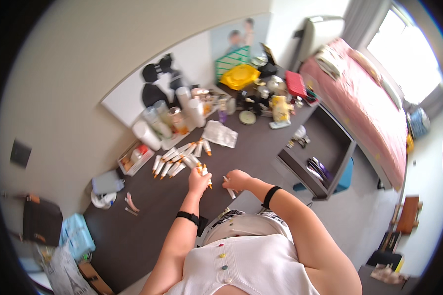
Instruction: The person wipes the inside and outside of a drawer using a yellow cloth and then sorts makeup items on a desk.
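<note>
My left hand (198, 183) is closed around several small white tubes with orange tips (205, 173), bunched together with the tips showing beyond my fingers. To its right, near the desk's front edge, my right hand (238, 180) grips a slim white stick-like piece (231, 192) that hangs down from the fingers; its exact kind is blurred. A loose pile of similar white tubes with orange tips (177, 158) lies on the dark desk (147, 206), just beyond my left hand. Behind the pile rests a crumpled white sheet or pouch (220, 134).
Bottles (157, 123) and a small open box (136, 158) line the wall. Further right are a yellow pack (240, 76), jars (247, 117) and a red case (295, 84). An open drawer (317, 151) juts out at right. A pink bed (361, 107) stands beyond.
</note>
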The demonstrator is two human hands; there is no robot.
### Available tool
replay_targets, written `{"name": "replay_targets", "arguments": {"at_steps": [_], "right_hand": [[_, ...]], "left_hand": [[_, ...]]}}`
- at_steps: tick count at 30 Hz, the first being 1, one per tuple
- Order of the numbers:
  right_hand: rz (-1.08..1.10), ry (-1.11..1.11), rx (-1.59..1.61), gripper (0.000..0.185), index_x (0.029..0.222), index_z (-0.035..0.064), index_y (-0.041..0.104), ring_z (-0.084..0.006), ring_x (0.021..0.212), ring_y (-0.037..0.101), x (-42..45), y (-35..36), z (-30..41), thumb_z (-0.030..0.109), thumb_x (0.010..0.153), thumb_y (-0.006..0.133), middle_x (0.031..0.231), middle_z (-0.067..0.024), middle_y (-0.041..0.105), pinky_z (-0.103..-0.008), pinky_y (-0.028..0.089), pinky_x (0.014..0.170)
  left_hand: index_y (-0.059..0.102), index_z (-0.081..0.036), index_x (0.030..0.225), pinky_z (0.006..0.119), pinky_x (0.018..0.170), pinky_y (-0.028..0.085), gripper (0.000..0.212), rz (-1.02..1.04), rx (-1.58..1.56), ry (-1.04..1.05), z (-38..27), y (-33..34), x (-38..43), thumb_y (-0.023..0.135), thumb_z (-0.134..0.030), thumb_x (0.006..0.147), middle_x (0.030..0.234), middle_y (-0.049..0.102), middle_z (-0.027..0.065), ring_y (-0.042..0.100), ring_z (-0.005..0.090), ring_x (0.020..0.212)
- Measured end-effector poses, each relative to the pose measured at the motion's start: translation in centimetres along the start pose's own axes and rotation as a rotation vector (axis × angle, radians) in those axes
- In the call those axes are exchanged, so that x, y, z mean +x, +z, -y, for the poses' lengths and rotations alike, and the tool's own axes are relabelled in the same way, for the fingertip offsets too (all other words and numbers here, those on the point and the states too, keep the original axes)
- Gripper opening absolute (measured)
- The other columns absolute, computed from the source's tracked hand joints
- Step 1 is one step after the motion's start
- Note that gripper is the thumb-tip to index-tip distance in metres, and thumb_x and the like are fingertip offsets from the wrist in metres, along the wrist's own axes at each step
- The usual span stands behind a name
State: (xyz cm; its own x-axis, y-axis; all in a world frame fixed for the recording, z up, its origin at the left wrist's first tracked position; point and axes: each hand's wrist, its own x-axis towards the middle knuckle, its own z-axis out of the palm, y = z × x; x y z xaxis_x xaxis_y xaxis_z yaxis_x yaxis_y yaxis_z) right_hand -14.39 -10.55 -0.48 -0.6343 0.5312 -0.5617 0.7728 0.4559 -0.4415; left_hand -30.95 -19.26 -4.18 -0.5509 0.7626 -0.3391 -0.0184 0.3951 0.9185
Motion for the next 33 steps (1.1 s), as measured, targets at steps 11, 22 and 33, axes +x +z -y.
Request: {"name": "replay_targets", "arguments": {"at_steps": [11, 22, 33], "right_hand": [[-0.171, 0.179, 1.566, 0.030, 0.090, 0.0087, 0.060, -0.0131, 0.066, 0.057, -6.5, -4.6, -20.0, 0.037, 0.083, 0.056, 0.077, -0.0044, 0.061, -0.0278, 0.045, 0.058], [-0.479, 0.381, 2.077, 0.015, 0.086, 0.0036, 0.050, -0.0159, 0.062, 0.055, -13.6, -9.4, -40.4, 0.017, 0.082, 0.055, 0.074, -0.0081, 0.055, -0.0265, 0.049, 0.053], [-0.532, 0.476, 1.746, 0.026, 0.099, -0.0002, 0.053, -0.0262, 0.077, 0.061, -10.3, -8.3, -48.1, 0.017, 0.080, 0.056, 0.087, -0.0153, 0.061, -0.0367, 0.052, 0.065]], "left_hand": [[0.053, -0.001, 0.101, 0.030, 0.048, 0.053, 0.024, 0.606, -0.404, -0.273, -8.1, 14.2, -1.4, 0.057, -0.004, 0.077, 0.070, 0.057, 0.0077, 0.058, 0.0175, 0.055], [0.046, -0.004, 0.107, 0.031, 0.051, 0.054, 0.031, 0.772, -0.088, -0.316, -11.8, 34.9, -0.9, 0.059, -0.008, 0.079, 0.080, 0.060, 0.0095, 0.064, 0.0210, 0.062], [0.046, -0.006, 0.100, 0.034, 0.053, 0.055, 0.025, 0.755, 0.067, -0.420, -10.8, 44.6, -0.3, 0.058, -0.005, 0.078, 0.081, 0.059, 0.0089, 0.065, 0.0213, 0.067]]}}
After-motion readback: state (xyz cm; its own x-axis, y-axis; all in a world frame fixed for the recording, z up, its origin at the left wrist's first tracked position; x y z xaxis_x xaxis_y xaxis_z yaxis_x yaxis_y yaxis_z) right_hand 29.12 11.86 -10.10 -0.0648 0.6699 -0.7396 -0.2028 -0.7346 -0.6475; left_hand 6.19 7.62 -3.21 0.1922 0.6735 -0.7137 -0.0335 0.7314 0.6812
